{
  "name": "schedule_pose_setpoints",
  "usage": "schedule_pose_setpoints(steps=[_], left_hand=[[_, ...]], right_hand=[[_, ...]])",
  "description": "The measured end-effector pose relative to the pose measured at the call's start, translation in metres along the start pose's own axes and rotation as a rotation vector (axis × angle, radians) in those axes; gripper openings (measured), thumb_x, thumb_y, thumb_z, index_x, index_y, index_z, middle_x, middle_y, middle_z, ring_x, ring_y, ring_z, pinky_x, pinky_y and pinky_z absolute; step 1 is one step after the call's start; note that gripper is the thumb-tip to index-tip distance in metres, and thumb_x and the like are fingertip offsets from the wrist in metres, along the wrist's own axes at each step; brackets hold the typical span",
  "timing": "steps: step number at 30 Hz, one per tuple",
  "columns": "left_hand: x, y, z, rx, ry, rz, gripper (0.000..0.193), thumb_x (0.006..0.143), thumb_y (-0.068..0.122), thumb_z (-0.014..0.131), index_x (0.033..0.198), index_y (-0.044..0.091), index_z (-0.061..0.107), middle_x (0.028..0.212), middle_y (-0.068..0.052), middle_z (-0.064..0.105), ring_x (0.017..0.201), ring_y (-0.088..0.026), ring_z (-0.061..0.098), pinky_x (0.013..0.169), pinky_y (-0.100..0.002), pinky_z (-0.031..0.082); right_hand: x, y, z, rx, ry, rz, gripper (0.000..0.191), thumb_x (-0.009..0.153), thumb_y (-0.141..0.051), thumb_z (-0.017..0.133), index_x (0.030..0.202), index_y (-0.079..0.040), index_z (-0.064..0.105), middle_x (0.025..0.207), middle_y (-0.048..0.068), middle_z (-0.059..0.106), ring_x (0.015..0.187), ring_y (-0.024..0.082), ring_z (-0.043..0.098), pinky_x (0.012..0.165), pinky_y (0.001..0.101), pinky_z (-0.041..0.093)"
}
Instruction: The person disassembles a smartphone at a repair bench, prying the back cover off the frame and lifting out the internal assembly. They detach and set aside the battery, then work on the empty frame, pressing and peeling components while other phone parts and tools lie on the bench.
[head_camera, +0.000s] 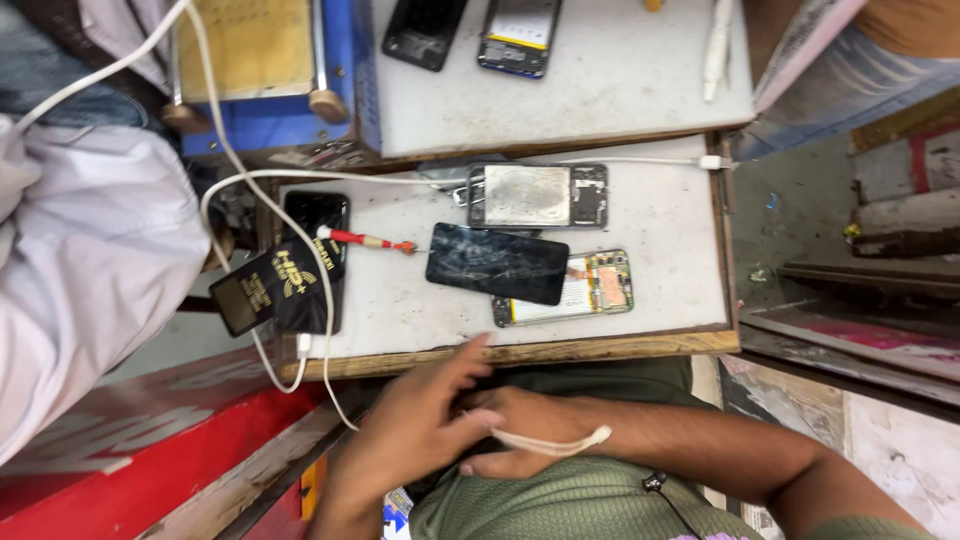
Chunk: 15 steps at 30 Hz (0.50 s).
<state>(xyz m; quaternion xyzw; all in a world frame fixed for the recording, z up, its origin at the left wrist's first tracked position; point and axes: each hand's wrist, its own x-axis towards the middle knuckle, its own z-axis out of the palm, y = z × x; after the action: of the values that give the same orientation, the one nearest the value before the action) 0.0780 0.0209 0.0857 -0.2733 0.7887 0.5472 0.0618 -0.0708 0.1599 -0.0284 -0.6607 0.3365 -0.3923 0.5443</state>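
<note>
From the head view, both hands lay in the lower middle of the frame, against the green shirt (560, 500) and just short of the near edge of the wooden tray (620, 345). The left hand (405, 430) was released, with fingers spread and one fingertip over the tray's edge. It rested across the right hand (520, 440), which was loosely curled beneath it (whether it gripped anything I could not tell). A thin white strap (555, 445) ran across the right hand, touching both. By my reading this was a pause rather than active handling, since nothing on the tray was held. Any reach forward would call for lifting clear of the strap and the white cable (235, 180) looping down the left of the tray. At the frame's centre, the cracked dark phone (497, 263) lay tilted over an opened phone (605, 285) with its board exposed. A stripped phone frame (537, 195) sat just above them, and a red-handled screwdriver (365, 240) lay to their left. At centre left, a flat black packet (265, 290) with gold lettering partly covered a black phone (315, 212). A red sign board (120, 490) with pale lettering filled the lower left. A blue machine (270, 110) stood at upper left, beside a white sleeve (80, 250).
</note>
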Motion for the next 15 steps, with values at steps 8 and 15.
schedule_pose_setpoints(steps=[8, 15], left_hand=[[0.031, 0.018, 0.058, 0.18, -0.401, 0.51, 0.038, 0.097, 0.035, 0.071, 0.127, 0.012, 0.07, 0.104, -0.008, 0.073, 0.1, -0.03, 0.069, 0.087, -0.044, 0.054], [0.015, 0.003, 0.061, 0.247, -0.283, 0.626, 0.04, 0.09, 0.034, 0.074, 0.12, 0.007, 0.071, 0.102, -0.01, 0.071, 0.1, -0.029, 0.07, 0.086, -0.042, 0.057]], right_hand=[[-0.026, 0.062, 0.027, 0.059, -0.034, 0.25, 0.032, 0.096, -0.018, 0.071, 0.124, -0.003, 0.069, 0.123, 0.015, 0.072, 0.117, 0.028, 0.068, 0.104, 0.0383, 0.054], [-0.019, 0.067, 0.027, 0.084, -0.067, 0.275, 0.036, 0.099, -0.022, 0.069, 0.13, -0.004, 0.066, 0.129, 0.015, 0.07, 0.122, 0.028, 0.067, 0.107, 0.0381, 0.053]])
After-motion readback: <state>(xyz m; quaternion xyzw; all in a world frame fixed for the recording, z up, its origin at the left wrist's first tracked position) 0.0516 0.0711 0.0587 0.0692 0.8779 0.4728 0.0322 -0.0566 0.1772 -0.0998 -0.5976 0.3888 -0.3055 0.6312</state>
